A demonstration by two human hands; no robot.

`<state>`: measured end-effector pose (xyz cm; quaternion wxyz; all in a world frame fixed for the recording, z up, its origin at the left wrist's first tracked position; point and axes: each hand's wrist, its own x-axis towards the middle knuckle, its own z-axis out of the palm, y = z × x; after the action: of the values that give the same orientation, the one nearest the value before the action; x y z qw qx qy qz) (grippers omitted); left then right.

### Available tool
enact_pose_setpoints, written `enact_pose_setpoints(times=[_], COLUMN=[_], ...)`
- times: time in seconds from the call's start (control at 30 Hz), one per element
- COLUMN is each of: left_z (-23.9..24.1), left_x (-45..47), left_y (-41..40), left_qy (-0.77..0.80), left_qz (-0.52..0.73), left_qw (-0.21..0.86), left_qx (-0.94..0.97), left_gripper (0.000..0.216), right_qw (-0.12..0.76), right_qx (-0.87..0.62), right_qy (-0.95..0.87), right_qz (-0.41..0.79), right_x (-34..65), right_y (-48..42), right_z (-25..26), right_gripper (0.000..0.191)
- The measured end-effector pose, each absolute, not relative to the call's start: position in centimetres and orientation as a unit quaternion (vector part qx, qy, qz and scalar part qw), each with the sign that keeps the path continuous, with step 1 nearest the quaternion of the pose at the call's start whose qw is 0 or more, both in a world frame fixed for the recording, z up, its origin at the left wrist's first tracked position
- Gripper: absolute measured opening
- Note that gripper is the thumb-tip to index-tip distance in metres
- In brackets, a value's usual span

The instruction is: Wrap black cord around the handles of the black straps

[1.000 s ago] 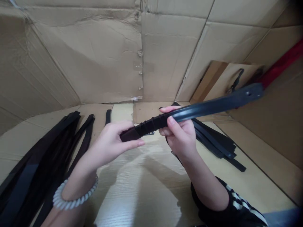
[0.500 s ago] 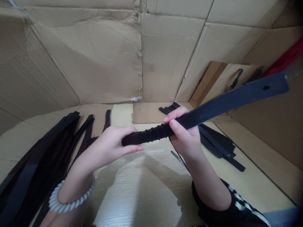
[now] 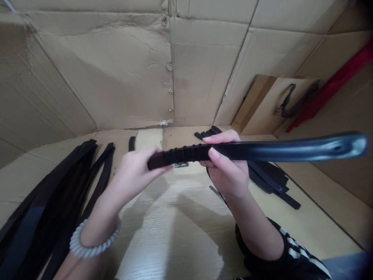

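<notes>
I hold a long black metal bar (image 3: 285, 149) with a ribbed black rubber grip (image 3: 177, 155) on its near end. My left hand (image 3: 134, 173) is closed around the end of the ribbed grip. My right hand (image 3: 225, 165) is closed on the bar just where the grip stops. The bar lies nearly level and points right, with a hole near its far tip. A white coiled band (image 3: 87, 245) sits on my left wrist.
A pile of black strips (image 3: 49, 206) lies on the left of the wooden table (image 3: 175, 233). More black bars (image 3: 268, 177) lie at the right. A small metal clip (image 3: 181, 165) rests under the grip. Cardboard walls (image 3: 116, 70) surround the table; a red object (image 3: 335, 85) leans at right.
The bar's far end has swung downward, from pointing up-right to lying nearly level. Both hands have kept their hold, with the left hand shifted slightly on the grip.
</notes>
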<state>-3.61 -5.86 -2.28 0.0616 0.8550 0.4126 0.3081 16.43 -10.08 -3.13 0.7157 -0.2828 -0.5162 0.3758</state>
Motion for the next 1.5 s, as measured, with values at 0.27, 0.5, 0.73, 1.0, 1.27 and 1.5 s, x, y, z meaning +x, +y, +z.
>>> enact_pose_setpoints(times=[0.27, 0.5, 0.73, 1.0, 1.27, 1.5], left_z=[-3.8, -3.6, -1.5, -1.6, -2.4, -2.7], left_x=[-3.1, -3.0, -4.0, -3.6, -2.1, -1.5], left_y=[-5.8, -6.2, -6.0, -6.8, -7.7, -8.1], left_qy=[0.311, 0.322, 0.326, 0.315, 0.235, 0.23], left_qz=[0.45, 0.435, 0.234, 0.265, 0.221, 0.195], left_qw=[-0.257, -0.273, 0.255, 0.323, 0.61, 0.666], left_qx=[0.797, 0.796, 0.88, 0.853, 0.724, 0.682], left_gripper=[0.02, 0.005, 0.044, 0.039, 0.062, 0.059], right_qw=[0.724, 0.737, 0.732, 0.68, 0.655, 0.69], right_qx=[-0.21, -0.265, -0.298, -0.301, -0.256, -0.228], right_qy=[-0.512, -0.449, -0.507, -0.613, -0.591, -0.493], right_qz=[0.412, 0.43, 0.344, 0.269, 0.395, 0.478], right_x=[16.8, 17.0, 17.4, 19.0, 19.7, 18.9], right_y=[-9.3, -9.5, -9.1, -9.1, -10.7, -10.1], right_z=[-2.9, -2.5, -3.1, -3.3, -1.5, -0.9], right_gripper=[0.025, 0.022, 0.026, 0.045, 0.028, 0.019])
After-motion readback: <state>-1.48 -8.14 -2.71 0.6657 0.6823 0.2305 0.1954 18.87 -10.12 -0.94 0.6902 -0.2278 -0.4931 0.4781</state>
